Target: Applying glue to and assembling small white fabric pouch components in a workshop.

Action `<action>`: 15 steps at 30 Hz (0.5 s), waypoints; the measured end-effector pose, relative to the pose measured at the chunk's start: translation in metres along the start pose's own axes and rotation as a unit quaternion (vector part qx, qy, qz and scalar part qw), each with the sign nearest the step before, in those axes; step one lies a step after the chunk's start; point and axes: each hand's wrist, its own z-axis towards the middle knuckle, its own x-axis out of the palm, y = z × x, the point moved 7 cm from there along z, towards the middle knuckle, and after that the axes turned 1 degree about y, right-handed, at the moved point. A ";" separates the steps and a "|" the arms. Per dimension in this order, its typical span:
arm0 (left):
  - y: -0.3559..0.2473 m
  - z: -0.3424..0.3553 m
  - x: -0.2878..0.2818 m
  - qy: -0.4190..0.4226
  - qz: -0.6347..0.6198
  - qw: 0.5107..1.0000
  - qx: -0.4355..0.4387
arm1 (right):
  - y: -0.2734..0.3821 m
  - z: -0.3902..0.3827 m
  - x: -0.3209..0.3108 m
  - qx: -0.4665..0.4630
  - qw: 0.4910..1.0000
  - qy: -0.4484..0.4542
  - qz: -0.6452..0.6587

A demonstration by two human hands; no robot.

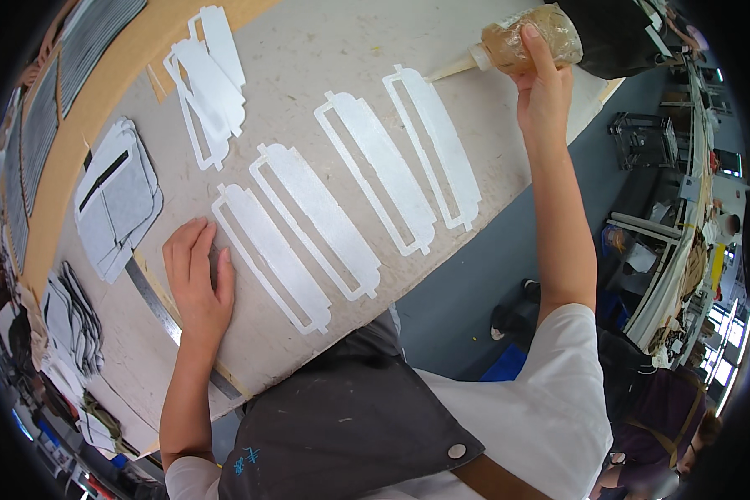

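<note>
My right hand (545, 96) is wrapped round a squeeze bottle (529, 40) of cloudy tan stuff that looks like glue. The bottle lies tilted on its side, its long nozzle reaching left to the upper end of the rightmost white cut-out piece (442, 137). Three more such pieces with long slots lie slanted in a row: one (383, 171), another (321, 217), and the leftmost (271, 254). My left hand (196, 275) rests on the table beside the leftmost piece, its fingers stretched out and its thumb apart, holding nothing.
More white cut-outs (208, 83) overlap at the table's far side. Grey panels with a black strip (118, 200) are stacked left of my left hand. A metal ruler (154, 300) lies along the table (358, 50). A dark bag-like thing (612, 37) sits beyond the bottle.
</note>
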 end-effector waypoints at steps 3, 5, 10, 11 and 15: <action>-0.001 0.000 0.000 -0.002 -0.004 1.000 0.000 | 0.002 -0.002 -0.006 0.004 1.000 -0.012 -0.017; -0.001 0.001 -0.001 -0.002 -0.009 1.000 0.000 | 0.006 -0.007 -0.011 0.016 0.999 -0.013 -0.026; 0.001 -0.001 0.000 -0.006 -0.014 1.000 0.001 | 0.012 -0.026 -0.021 0.048 0.998 -0.007 -0.039; 0.002 -0.001 0.000 -0.006 -0.015 1.000 0.003 | 0.013 -0.030 -0.024 0.059 0.997 -0.014 -0.041; 0.002 -0.002 0.000 -0.008 -0.012 1.000 0.003 | 0.012 -0.042 -0.040 0.083 0.995 0.001 -0.062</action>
